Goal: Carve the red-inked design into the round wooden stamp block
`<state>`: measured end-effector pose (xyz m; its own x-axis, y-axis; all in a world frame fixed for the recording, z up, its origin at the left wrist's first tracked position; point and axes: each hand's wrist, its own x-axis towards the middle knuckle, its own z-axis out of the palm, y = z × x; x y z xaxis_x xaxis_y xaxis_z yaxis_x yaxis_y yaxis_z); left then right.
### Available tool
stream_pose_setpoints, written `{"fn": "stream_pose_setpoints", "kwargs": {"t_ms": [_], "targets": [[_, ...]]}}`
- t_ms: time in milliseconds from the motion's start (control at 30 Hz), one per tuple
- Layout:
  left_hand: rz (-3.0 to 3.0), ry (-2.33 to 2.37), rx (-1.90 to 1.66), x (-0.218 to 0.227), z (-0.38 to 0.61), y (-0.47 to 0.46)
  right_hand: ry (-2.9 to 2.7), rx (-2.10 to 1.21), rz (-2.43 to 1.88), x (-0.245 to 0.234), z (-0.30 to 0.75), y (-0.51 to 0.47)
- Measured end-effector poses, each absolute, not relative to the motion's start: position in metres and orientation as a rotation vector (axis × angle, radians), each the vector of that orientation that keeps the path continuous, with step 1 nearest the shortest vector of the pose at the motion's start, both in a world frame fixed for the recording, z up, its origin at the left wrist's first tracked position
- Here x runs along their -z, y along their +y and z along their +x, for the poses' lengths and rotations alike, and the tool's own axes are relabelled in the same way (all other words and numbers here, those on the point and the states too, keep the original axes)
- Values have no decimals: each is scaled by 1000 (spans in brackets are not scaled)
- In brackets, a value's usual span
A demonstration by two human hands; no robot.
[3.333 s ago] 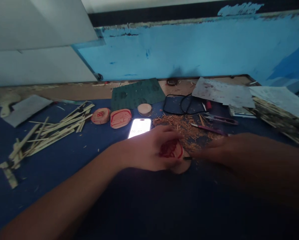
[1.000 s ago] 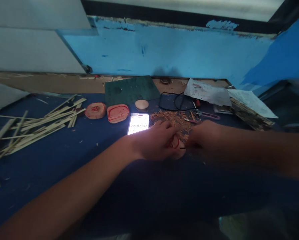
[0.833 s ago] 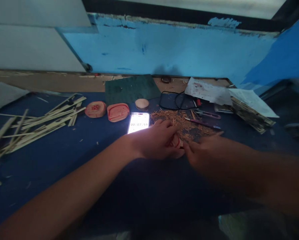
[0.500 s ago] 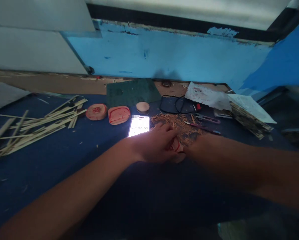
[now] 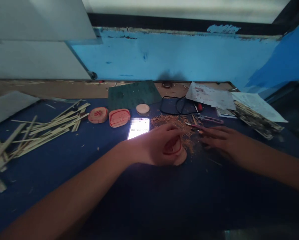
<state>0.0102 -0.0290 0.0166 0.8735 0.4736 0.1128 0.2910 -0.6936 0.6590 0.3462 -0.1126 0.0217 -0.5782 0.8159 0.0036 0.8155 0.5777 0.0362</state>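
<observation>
My left hand (image 5: 161, 143) is closed around a carved block (image 5: 181, 156), pale with red marking, and presses it on the dark blue tabletop. Part of the block is hidden under the fingers. To the right, my right hand (image 5: 221, 141) reaches over the table with its fingers stretched out, at the handle of a slim knife-like tool (image 5: 192, 125). Whether the fingertips touch that tool is hard to make out. Brown shavings (image 5: 173, 121) lie heaped beyond the block, between both hands. A lit phone (image 5: 139, 128) showing a timer is beside my left wrist.
Two red-marked blocks (image 5: 119, 118) and a plain pale disc (image 5: 143, 109) stand behind the phone. Thin wooden strips (image 5: 47, 130) lie at left. Thread snips (image 5: 209, 119), a black cord (image 5: 173, 105), a green sheet (image 5: 134, 94) and papers (image 5: 209, 95) are further back.
My right hand has moved away from the block, to the right, toward the tools. More of the block's red-marked face shows. My left hand stays on it.
</observation>
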Motion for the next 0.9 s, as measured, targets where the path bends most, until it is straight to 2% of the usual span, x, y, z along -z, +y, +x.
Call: {"fn": "stream_pose_setpoints", "kwargs": {"t_ms": [200, 267, 333, 400, 433, 500, 567, 600, 667, 900], "targets": [[2347, 469, -347, -24, 3, -23, 3042, -70, 1282, -10, 367, -125], [2341, 499, -326, -28, -1, -23, 3070, -58, 1365, -21, 361, -127], [2343, 554, -296, -31, -4, -23, 3050, 137, 1559, -39, 344, -127], [2351, 604, -264, -31, -6, -23, 3040, 576, 1885, -59, 320, -125], [2351, 619, -257, -30, -6, -23, 3047, 926, 2024, -67, 307, -122], [2349, 616, -270, -27, -6, -21, 2871, 1838, 2150, -79, 279, -112], [2342, 584, -297, -24, -5, -20, 2477, 2653, 1907, -83, 254, -101], [2338, 569, -304, -24, -5, -19, 2319, 2912, 1713, -83, 243, -94], [2320, 571, -288, -25, -3, -19, 2231, 3143, 1512, -79, 224, -84], [2233, 602, -215, -32, -2, -20, 2477, 3206, 1238, -67, 197, -76]]}}
